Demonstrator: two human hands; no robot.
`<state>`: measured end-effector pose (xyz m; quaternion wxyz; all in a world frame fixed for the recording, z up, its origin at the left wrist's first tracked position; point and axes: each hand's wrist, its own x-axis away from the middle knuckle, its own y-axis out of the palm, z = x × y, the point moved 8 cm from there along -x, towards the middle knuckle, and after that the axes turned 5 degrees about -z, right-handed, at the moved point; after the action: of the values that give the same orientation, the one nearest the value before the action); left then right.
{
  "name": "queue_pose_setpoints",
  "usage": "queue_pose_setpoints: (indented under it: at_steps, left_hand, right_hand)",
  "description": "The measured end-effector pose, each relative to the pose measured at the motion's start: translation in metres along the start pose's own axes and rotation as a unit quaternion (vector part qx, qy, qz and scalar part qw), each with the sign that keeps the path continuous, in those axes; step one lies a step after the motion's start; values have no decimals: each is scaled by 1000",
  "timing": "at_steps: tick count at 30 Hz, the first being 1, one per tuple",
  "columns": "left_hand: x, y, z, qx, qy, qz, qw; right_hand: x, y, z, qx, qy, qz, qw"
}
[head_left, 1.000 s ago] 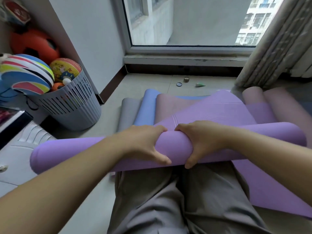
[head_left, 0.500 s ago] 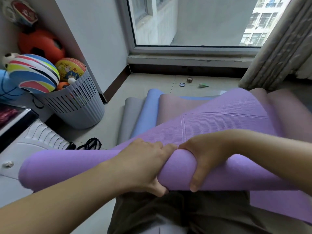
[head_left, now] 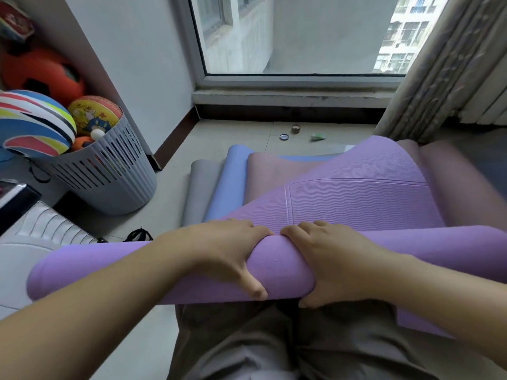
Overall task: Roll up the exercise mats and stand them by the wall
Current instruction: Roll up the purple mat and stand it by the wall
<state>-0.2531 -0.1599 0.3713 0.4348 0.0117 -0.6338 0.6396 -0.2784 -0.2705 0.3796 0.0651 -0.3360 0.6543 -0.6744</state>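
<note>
A purple exercise mat lies partly rolled across my lap, its roll running left to right. Its unrolled ribbed part rises away toward the window. My left hand grips the roll near its middle, fingers over the top and thumb at the front. My right hand grips it right beside the left, thumb under the roll. Under the purple mat lie a mauve mat, a blue mat and a grey mat, flat on the floor.
A grey slatted basket full of balls stands at the left by the white wall. Small bits lie on the tiles before the window sill. A curtain hangs at the right. A white case sits at my left.
The roll dipped toward me and came back up. Both hands have shifted their grip over its top, and more of the mat is wound onto the roll.
</note>
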Motion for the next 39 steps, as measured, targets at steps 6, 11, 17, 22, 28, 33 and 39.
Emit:
queue_pose_setpoints:
  at_steps: [6,11,17,22,28,33,39]
  left_hand:
    - [0,-4,22,-131,-26,178,975]
    - [-4,-15,4,8,16,114,993]
    - [-5,-17,11,-109,-37,176,978]
    - [-2,-21,19,-179,-57,252,949]
    - [26,-56,30,-181,-11,266,947]
    - [37,-36,42,-177,14,200,964]
    - [20,-11,19,-35,27,100,994]
  right_hand:
    - [-24,-4,22,-117,4,-97,988]
    - [-4,-2,3,88,24,101,991]
    - [-17,-12,19,15,17,87,996]
    - [-27,-23,29,-10,11,30,999]
    - [-9,-53,32,-46,10,54,997]
    - [-2,-33,12,-133,-43,-34,990]
    - [-2,-13,4,-55,-24,-20,998]
